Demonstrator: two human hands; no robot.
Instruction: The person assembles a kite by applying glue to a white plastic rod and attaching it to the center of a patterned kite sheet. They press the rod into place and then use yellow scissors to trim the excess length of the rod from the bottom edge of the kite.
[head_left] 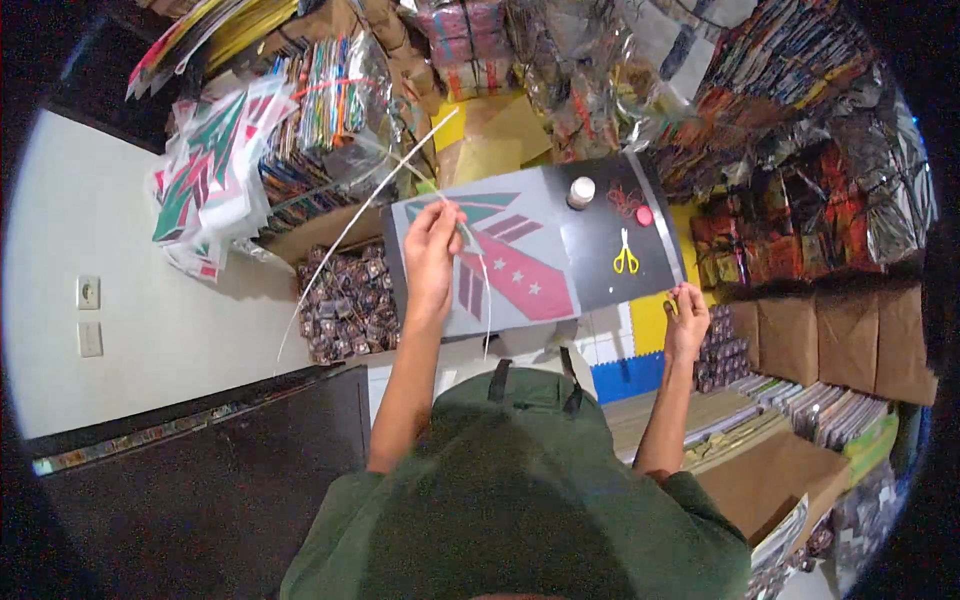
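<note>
My left hand (433,250) is closed around thin white sticks, raised above the left part of a black board. One long bent stick (345,226) crosses another beyond my fingers, and a thin end (488,305) hangs below the hand. Under it lies a pale printed sheet (545,225) with green, pink and dark shapes and white stars. At the board's near right corner, my right hand (686,322) has its fingertips pinched together; what they hold is too small to tell. On the black board (600,275) are yellow-handled scissors (626,258), a small white-topped bottle (580,192), reddish thread (622,202) and a round pink-red cap (644,215).
More printed sheets (215,175) hang at the left, beside stacked colourful packs (325,95). A box of small wrapped items (345,305) stands left of the board. Plastic-wrapped bundles (800,220) crowd the far and right sides, above brown cartons (845,335).
</note>
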